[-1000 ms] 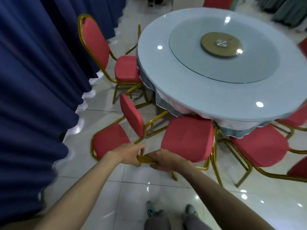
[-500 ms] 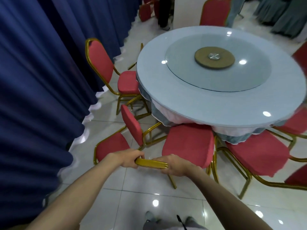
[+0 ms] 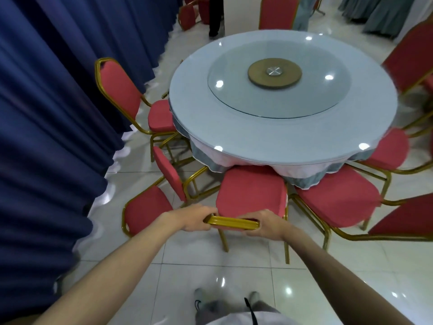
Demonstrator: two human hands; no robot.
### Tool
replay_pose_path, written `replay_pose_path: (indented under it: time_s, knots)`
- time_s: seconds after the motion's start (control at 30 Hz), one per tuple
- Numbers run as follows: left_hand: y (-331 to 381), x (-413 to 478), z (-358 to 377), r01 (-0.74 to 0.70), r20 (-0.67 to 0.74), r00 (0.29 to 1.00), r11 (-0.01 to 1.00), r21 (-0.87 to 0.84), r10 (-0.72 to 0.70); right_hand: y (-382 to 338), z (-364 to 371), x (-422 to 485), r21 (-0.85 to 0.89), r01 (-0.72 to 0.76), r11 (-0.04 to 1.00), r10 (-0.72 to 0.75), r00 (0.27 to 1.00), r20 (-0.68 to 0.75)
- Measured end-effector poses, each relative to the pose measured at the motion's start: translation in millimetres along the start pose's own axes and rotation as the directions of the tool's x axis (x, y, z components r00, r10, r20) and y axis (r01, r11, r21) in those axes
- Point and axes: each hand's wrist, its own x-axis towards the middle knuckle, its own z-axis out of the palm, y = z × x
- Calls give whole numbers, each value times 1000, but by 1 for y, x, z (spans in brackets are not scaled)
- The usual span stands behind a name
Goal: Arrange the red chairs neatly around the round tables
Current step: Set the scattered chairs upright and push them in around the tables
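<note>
A red chair (image 3: pixel 251 188) with a gold frame stands in front of me, its seat pushed partly under the round table (image 3: pixel 236 134). My left hand (image 3: pixel 195 220) grips the left end of its gold top rail and my right hand (image 3: pixel 266 225) grips the right end. To its left, a tipped red chair (image 3: pixel 150 207) lies on its back on the floor. Further left an upright red chair (image 3: pixel 119 90) faces the table. At the right, a red chair (image 3: pixel 337 200) sits at the table edge.
Dark blue curtains (image 3: pixel 51 113) close off the whole left side. More red chairs (image 3: pixel 277 12) ring the far and right sides of the table. A person's legs (image 3: pixel 215 15) stand beyond the table. The glass turntable (image 3: pixel 278 78) covers the table's middle. My feet show below on shiny tiles.
The view has pulled back and risen. My hands have spread apart along the top rail, and the chair now stands straighter facing the table.
</note>
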Motion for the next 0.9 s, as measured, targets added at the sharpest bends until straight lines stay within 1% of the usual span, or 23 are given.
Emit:
replay_pose_path:
  time_s: [0.1,0.23,0.33,0.43,0.53,0.63,0.77,0.9]
  knots:
    - [32,13,16,-62,-10,998,998,-22,62,29,-9,-37,-25,-58,998,58,998,-18]
    - [84,44,36,-145,-16,989,989,-9,145,64,-18,-87,-86,-161,983,158,987,-40]
    - [117,68,51,-184,12,983,983,21,183,92,-11,-121,-115,-264,958,253,962,-102]
    - [141,79,57,-201,18,980,979,39,201,113,0,-145,-50,-320,946,304,931,-203]
    - [140,73,57,-211,-23,977,978,1,211,106,-4,-149,-13,-337,941,330,927,-177]
    - [120,60,59,-163,-88,984,983,-83,156,84,-20,-140,7,-310,951,309,946,-97]
    - [84,30,60,-66,-171,985,973,-219,28,51,-27,-109,53,-231,972,231,973,-3]
    - [42,-5,63,30,-252,958,920,-392,-139,10,-16,-61,131,-150,980,152,988,-9]
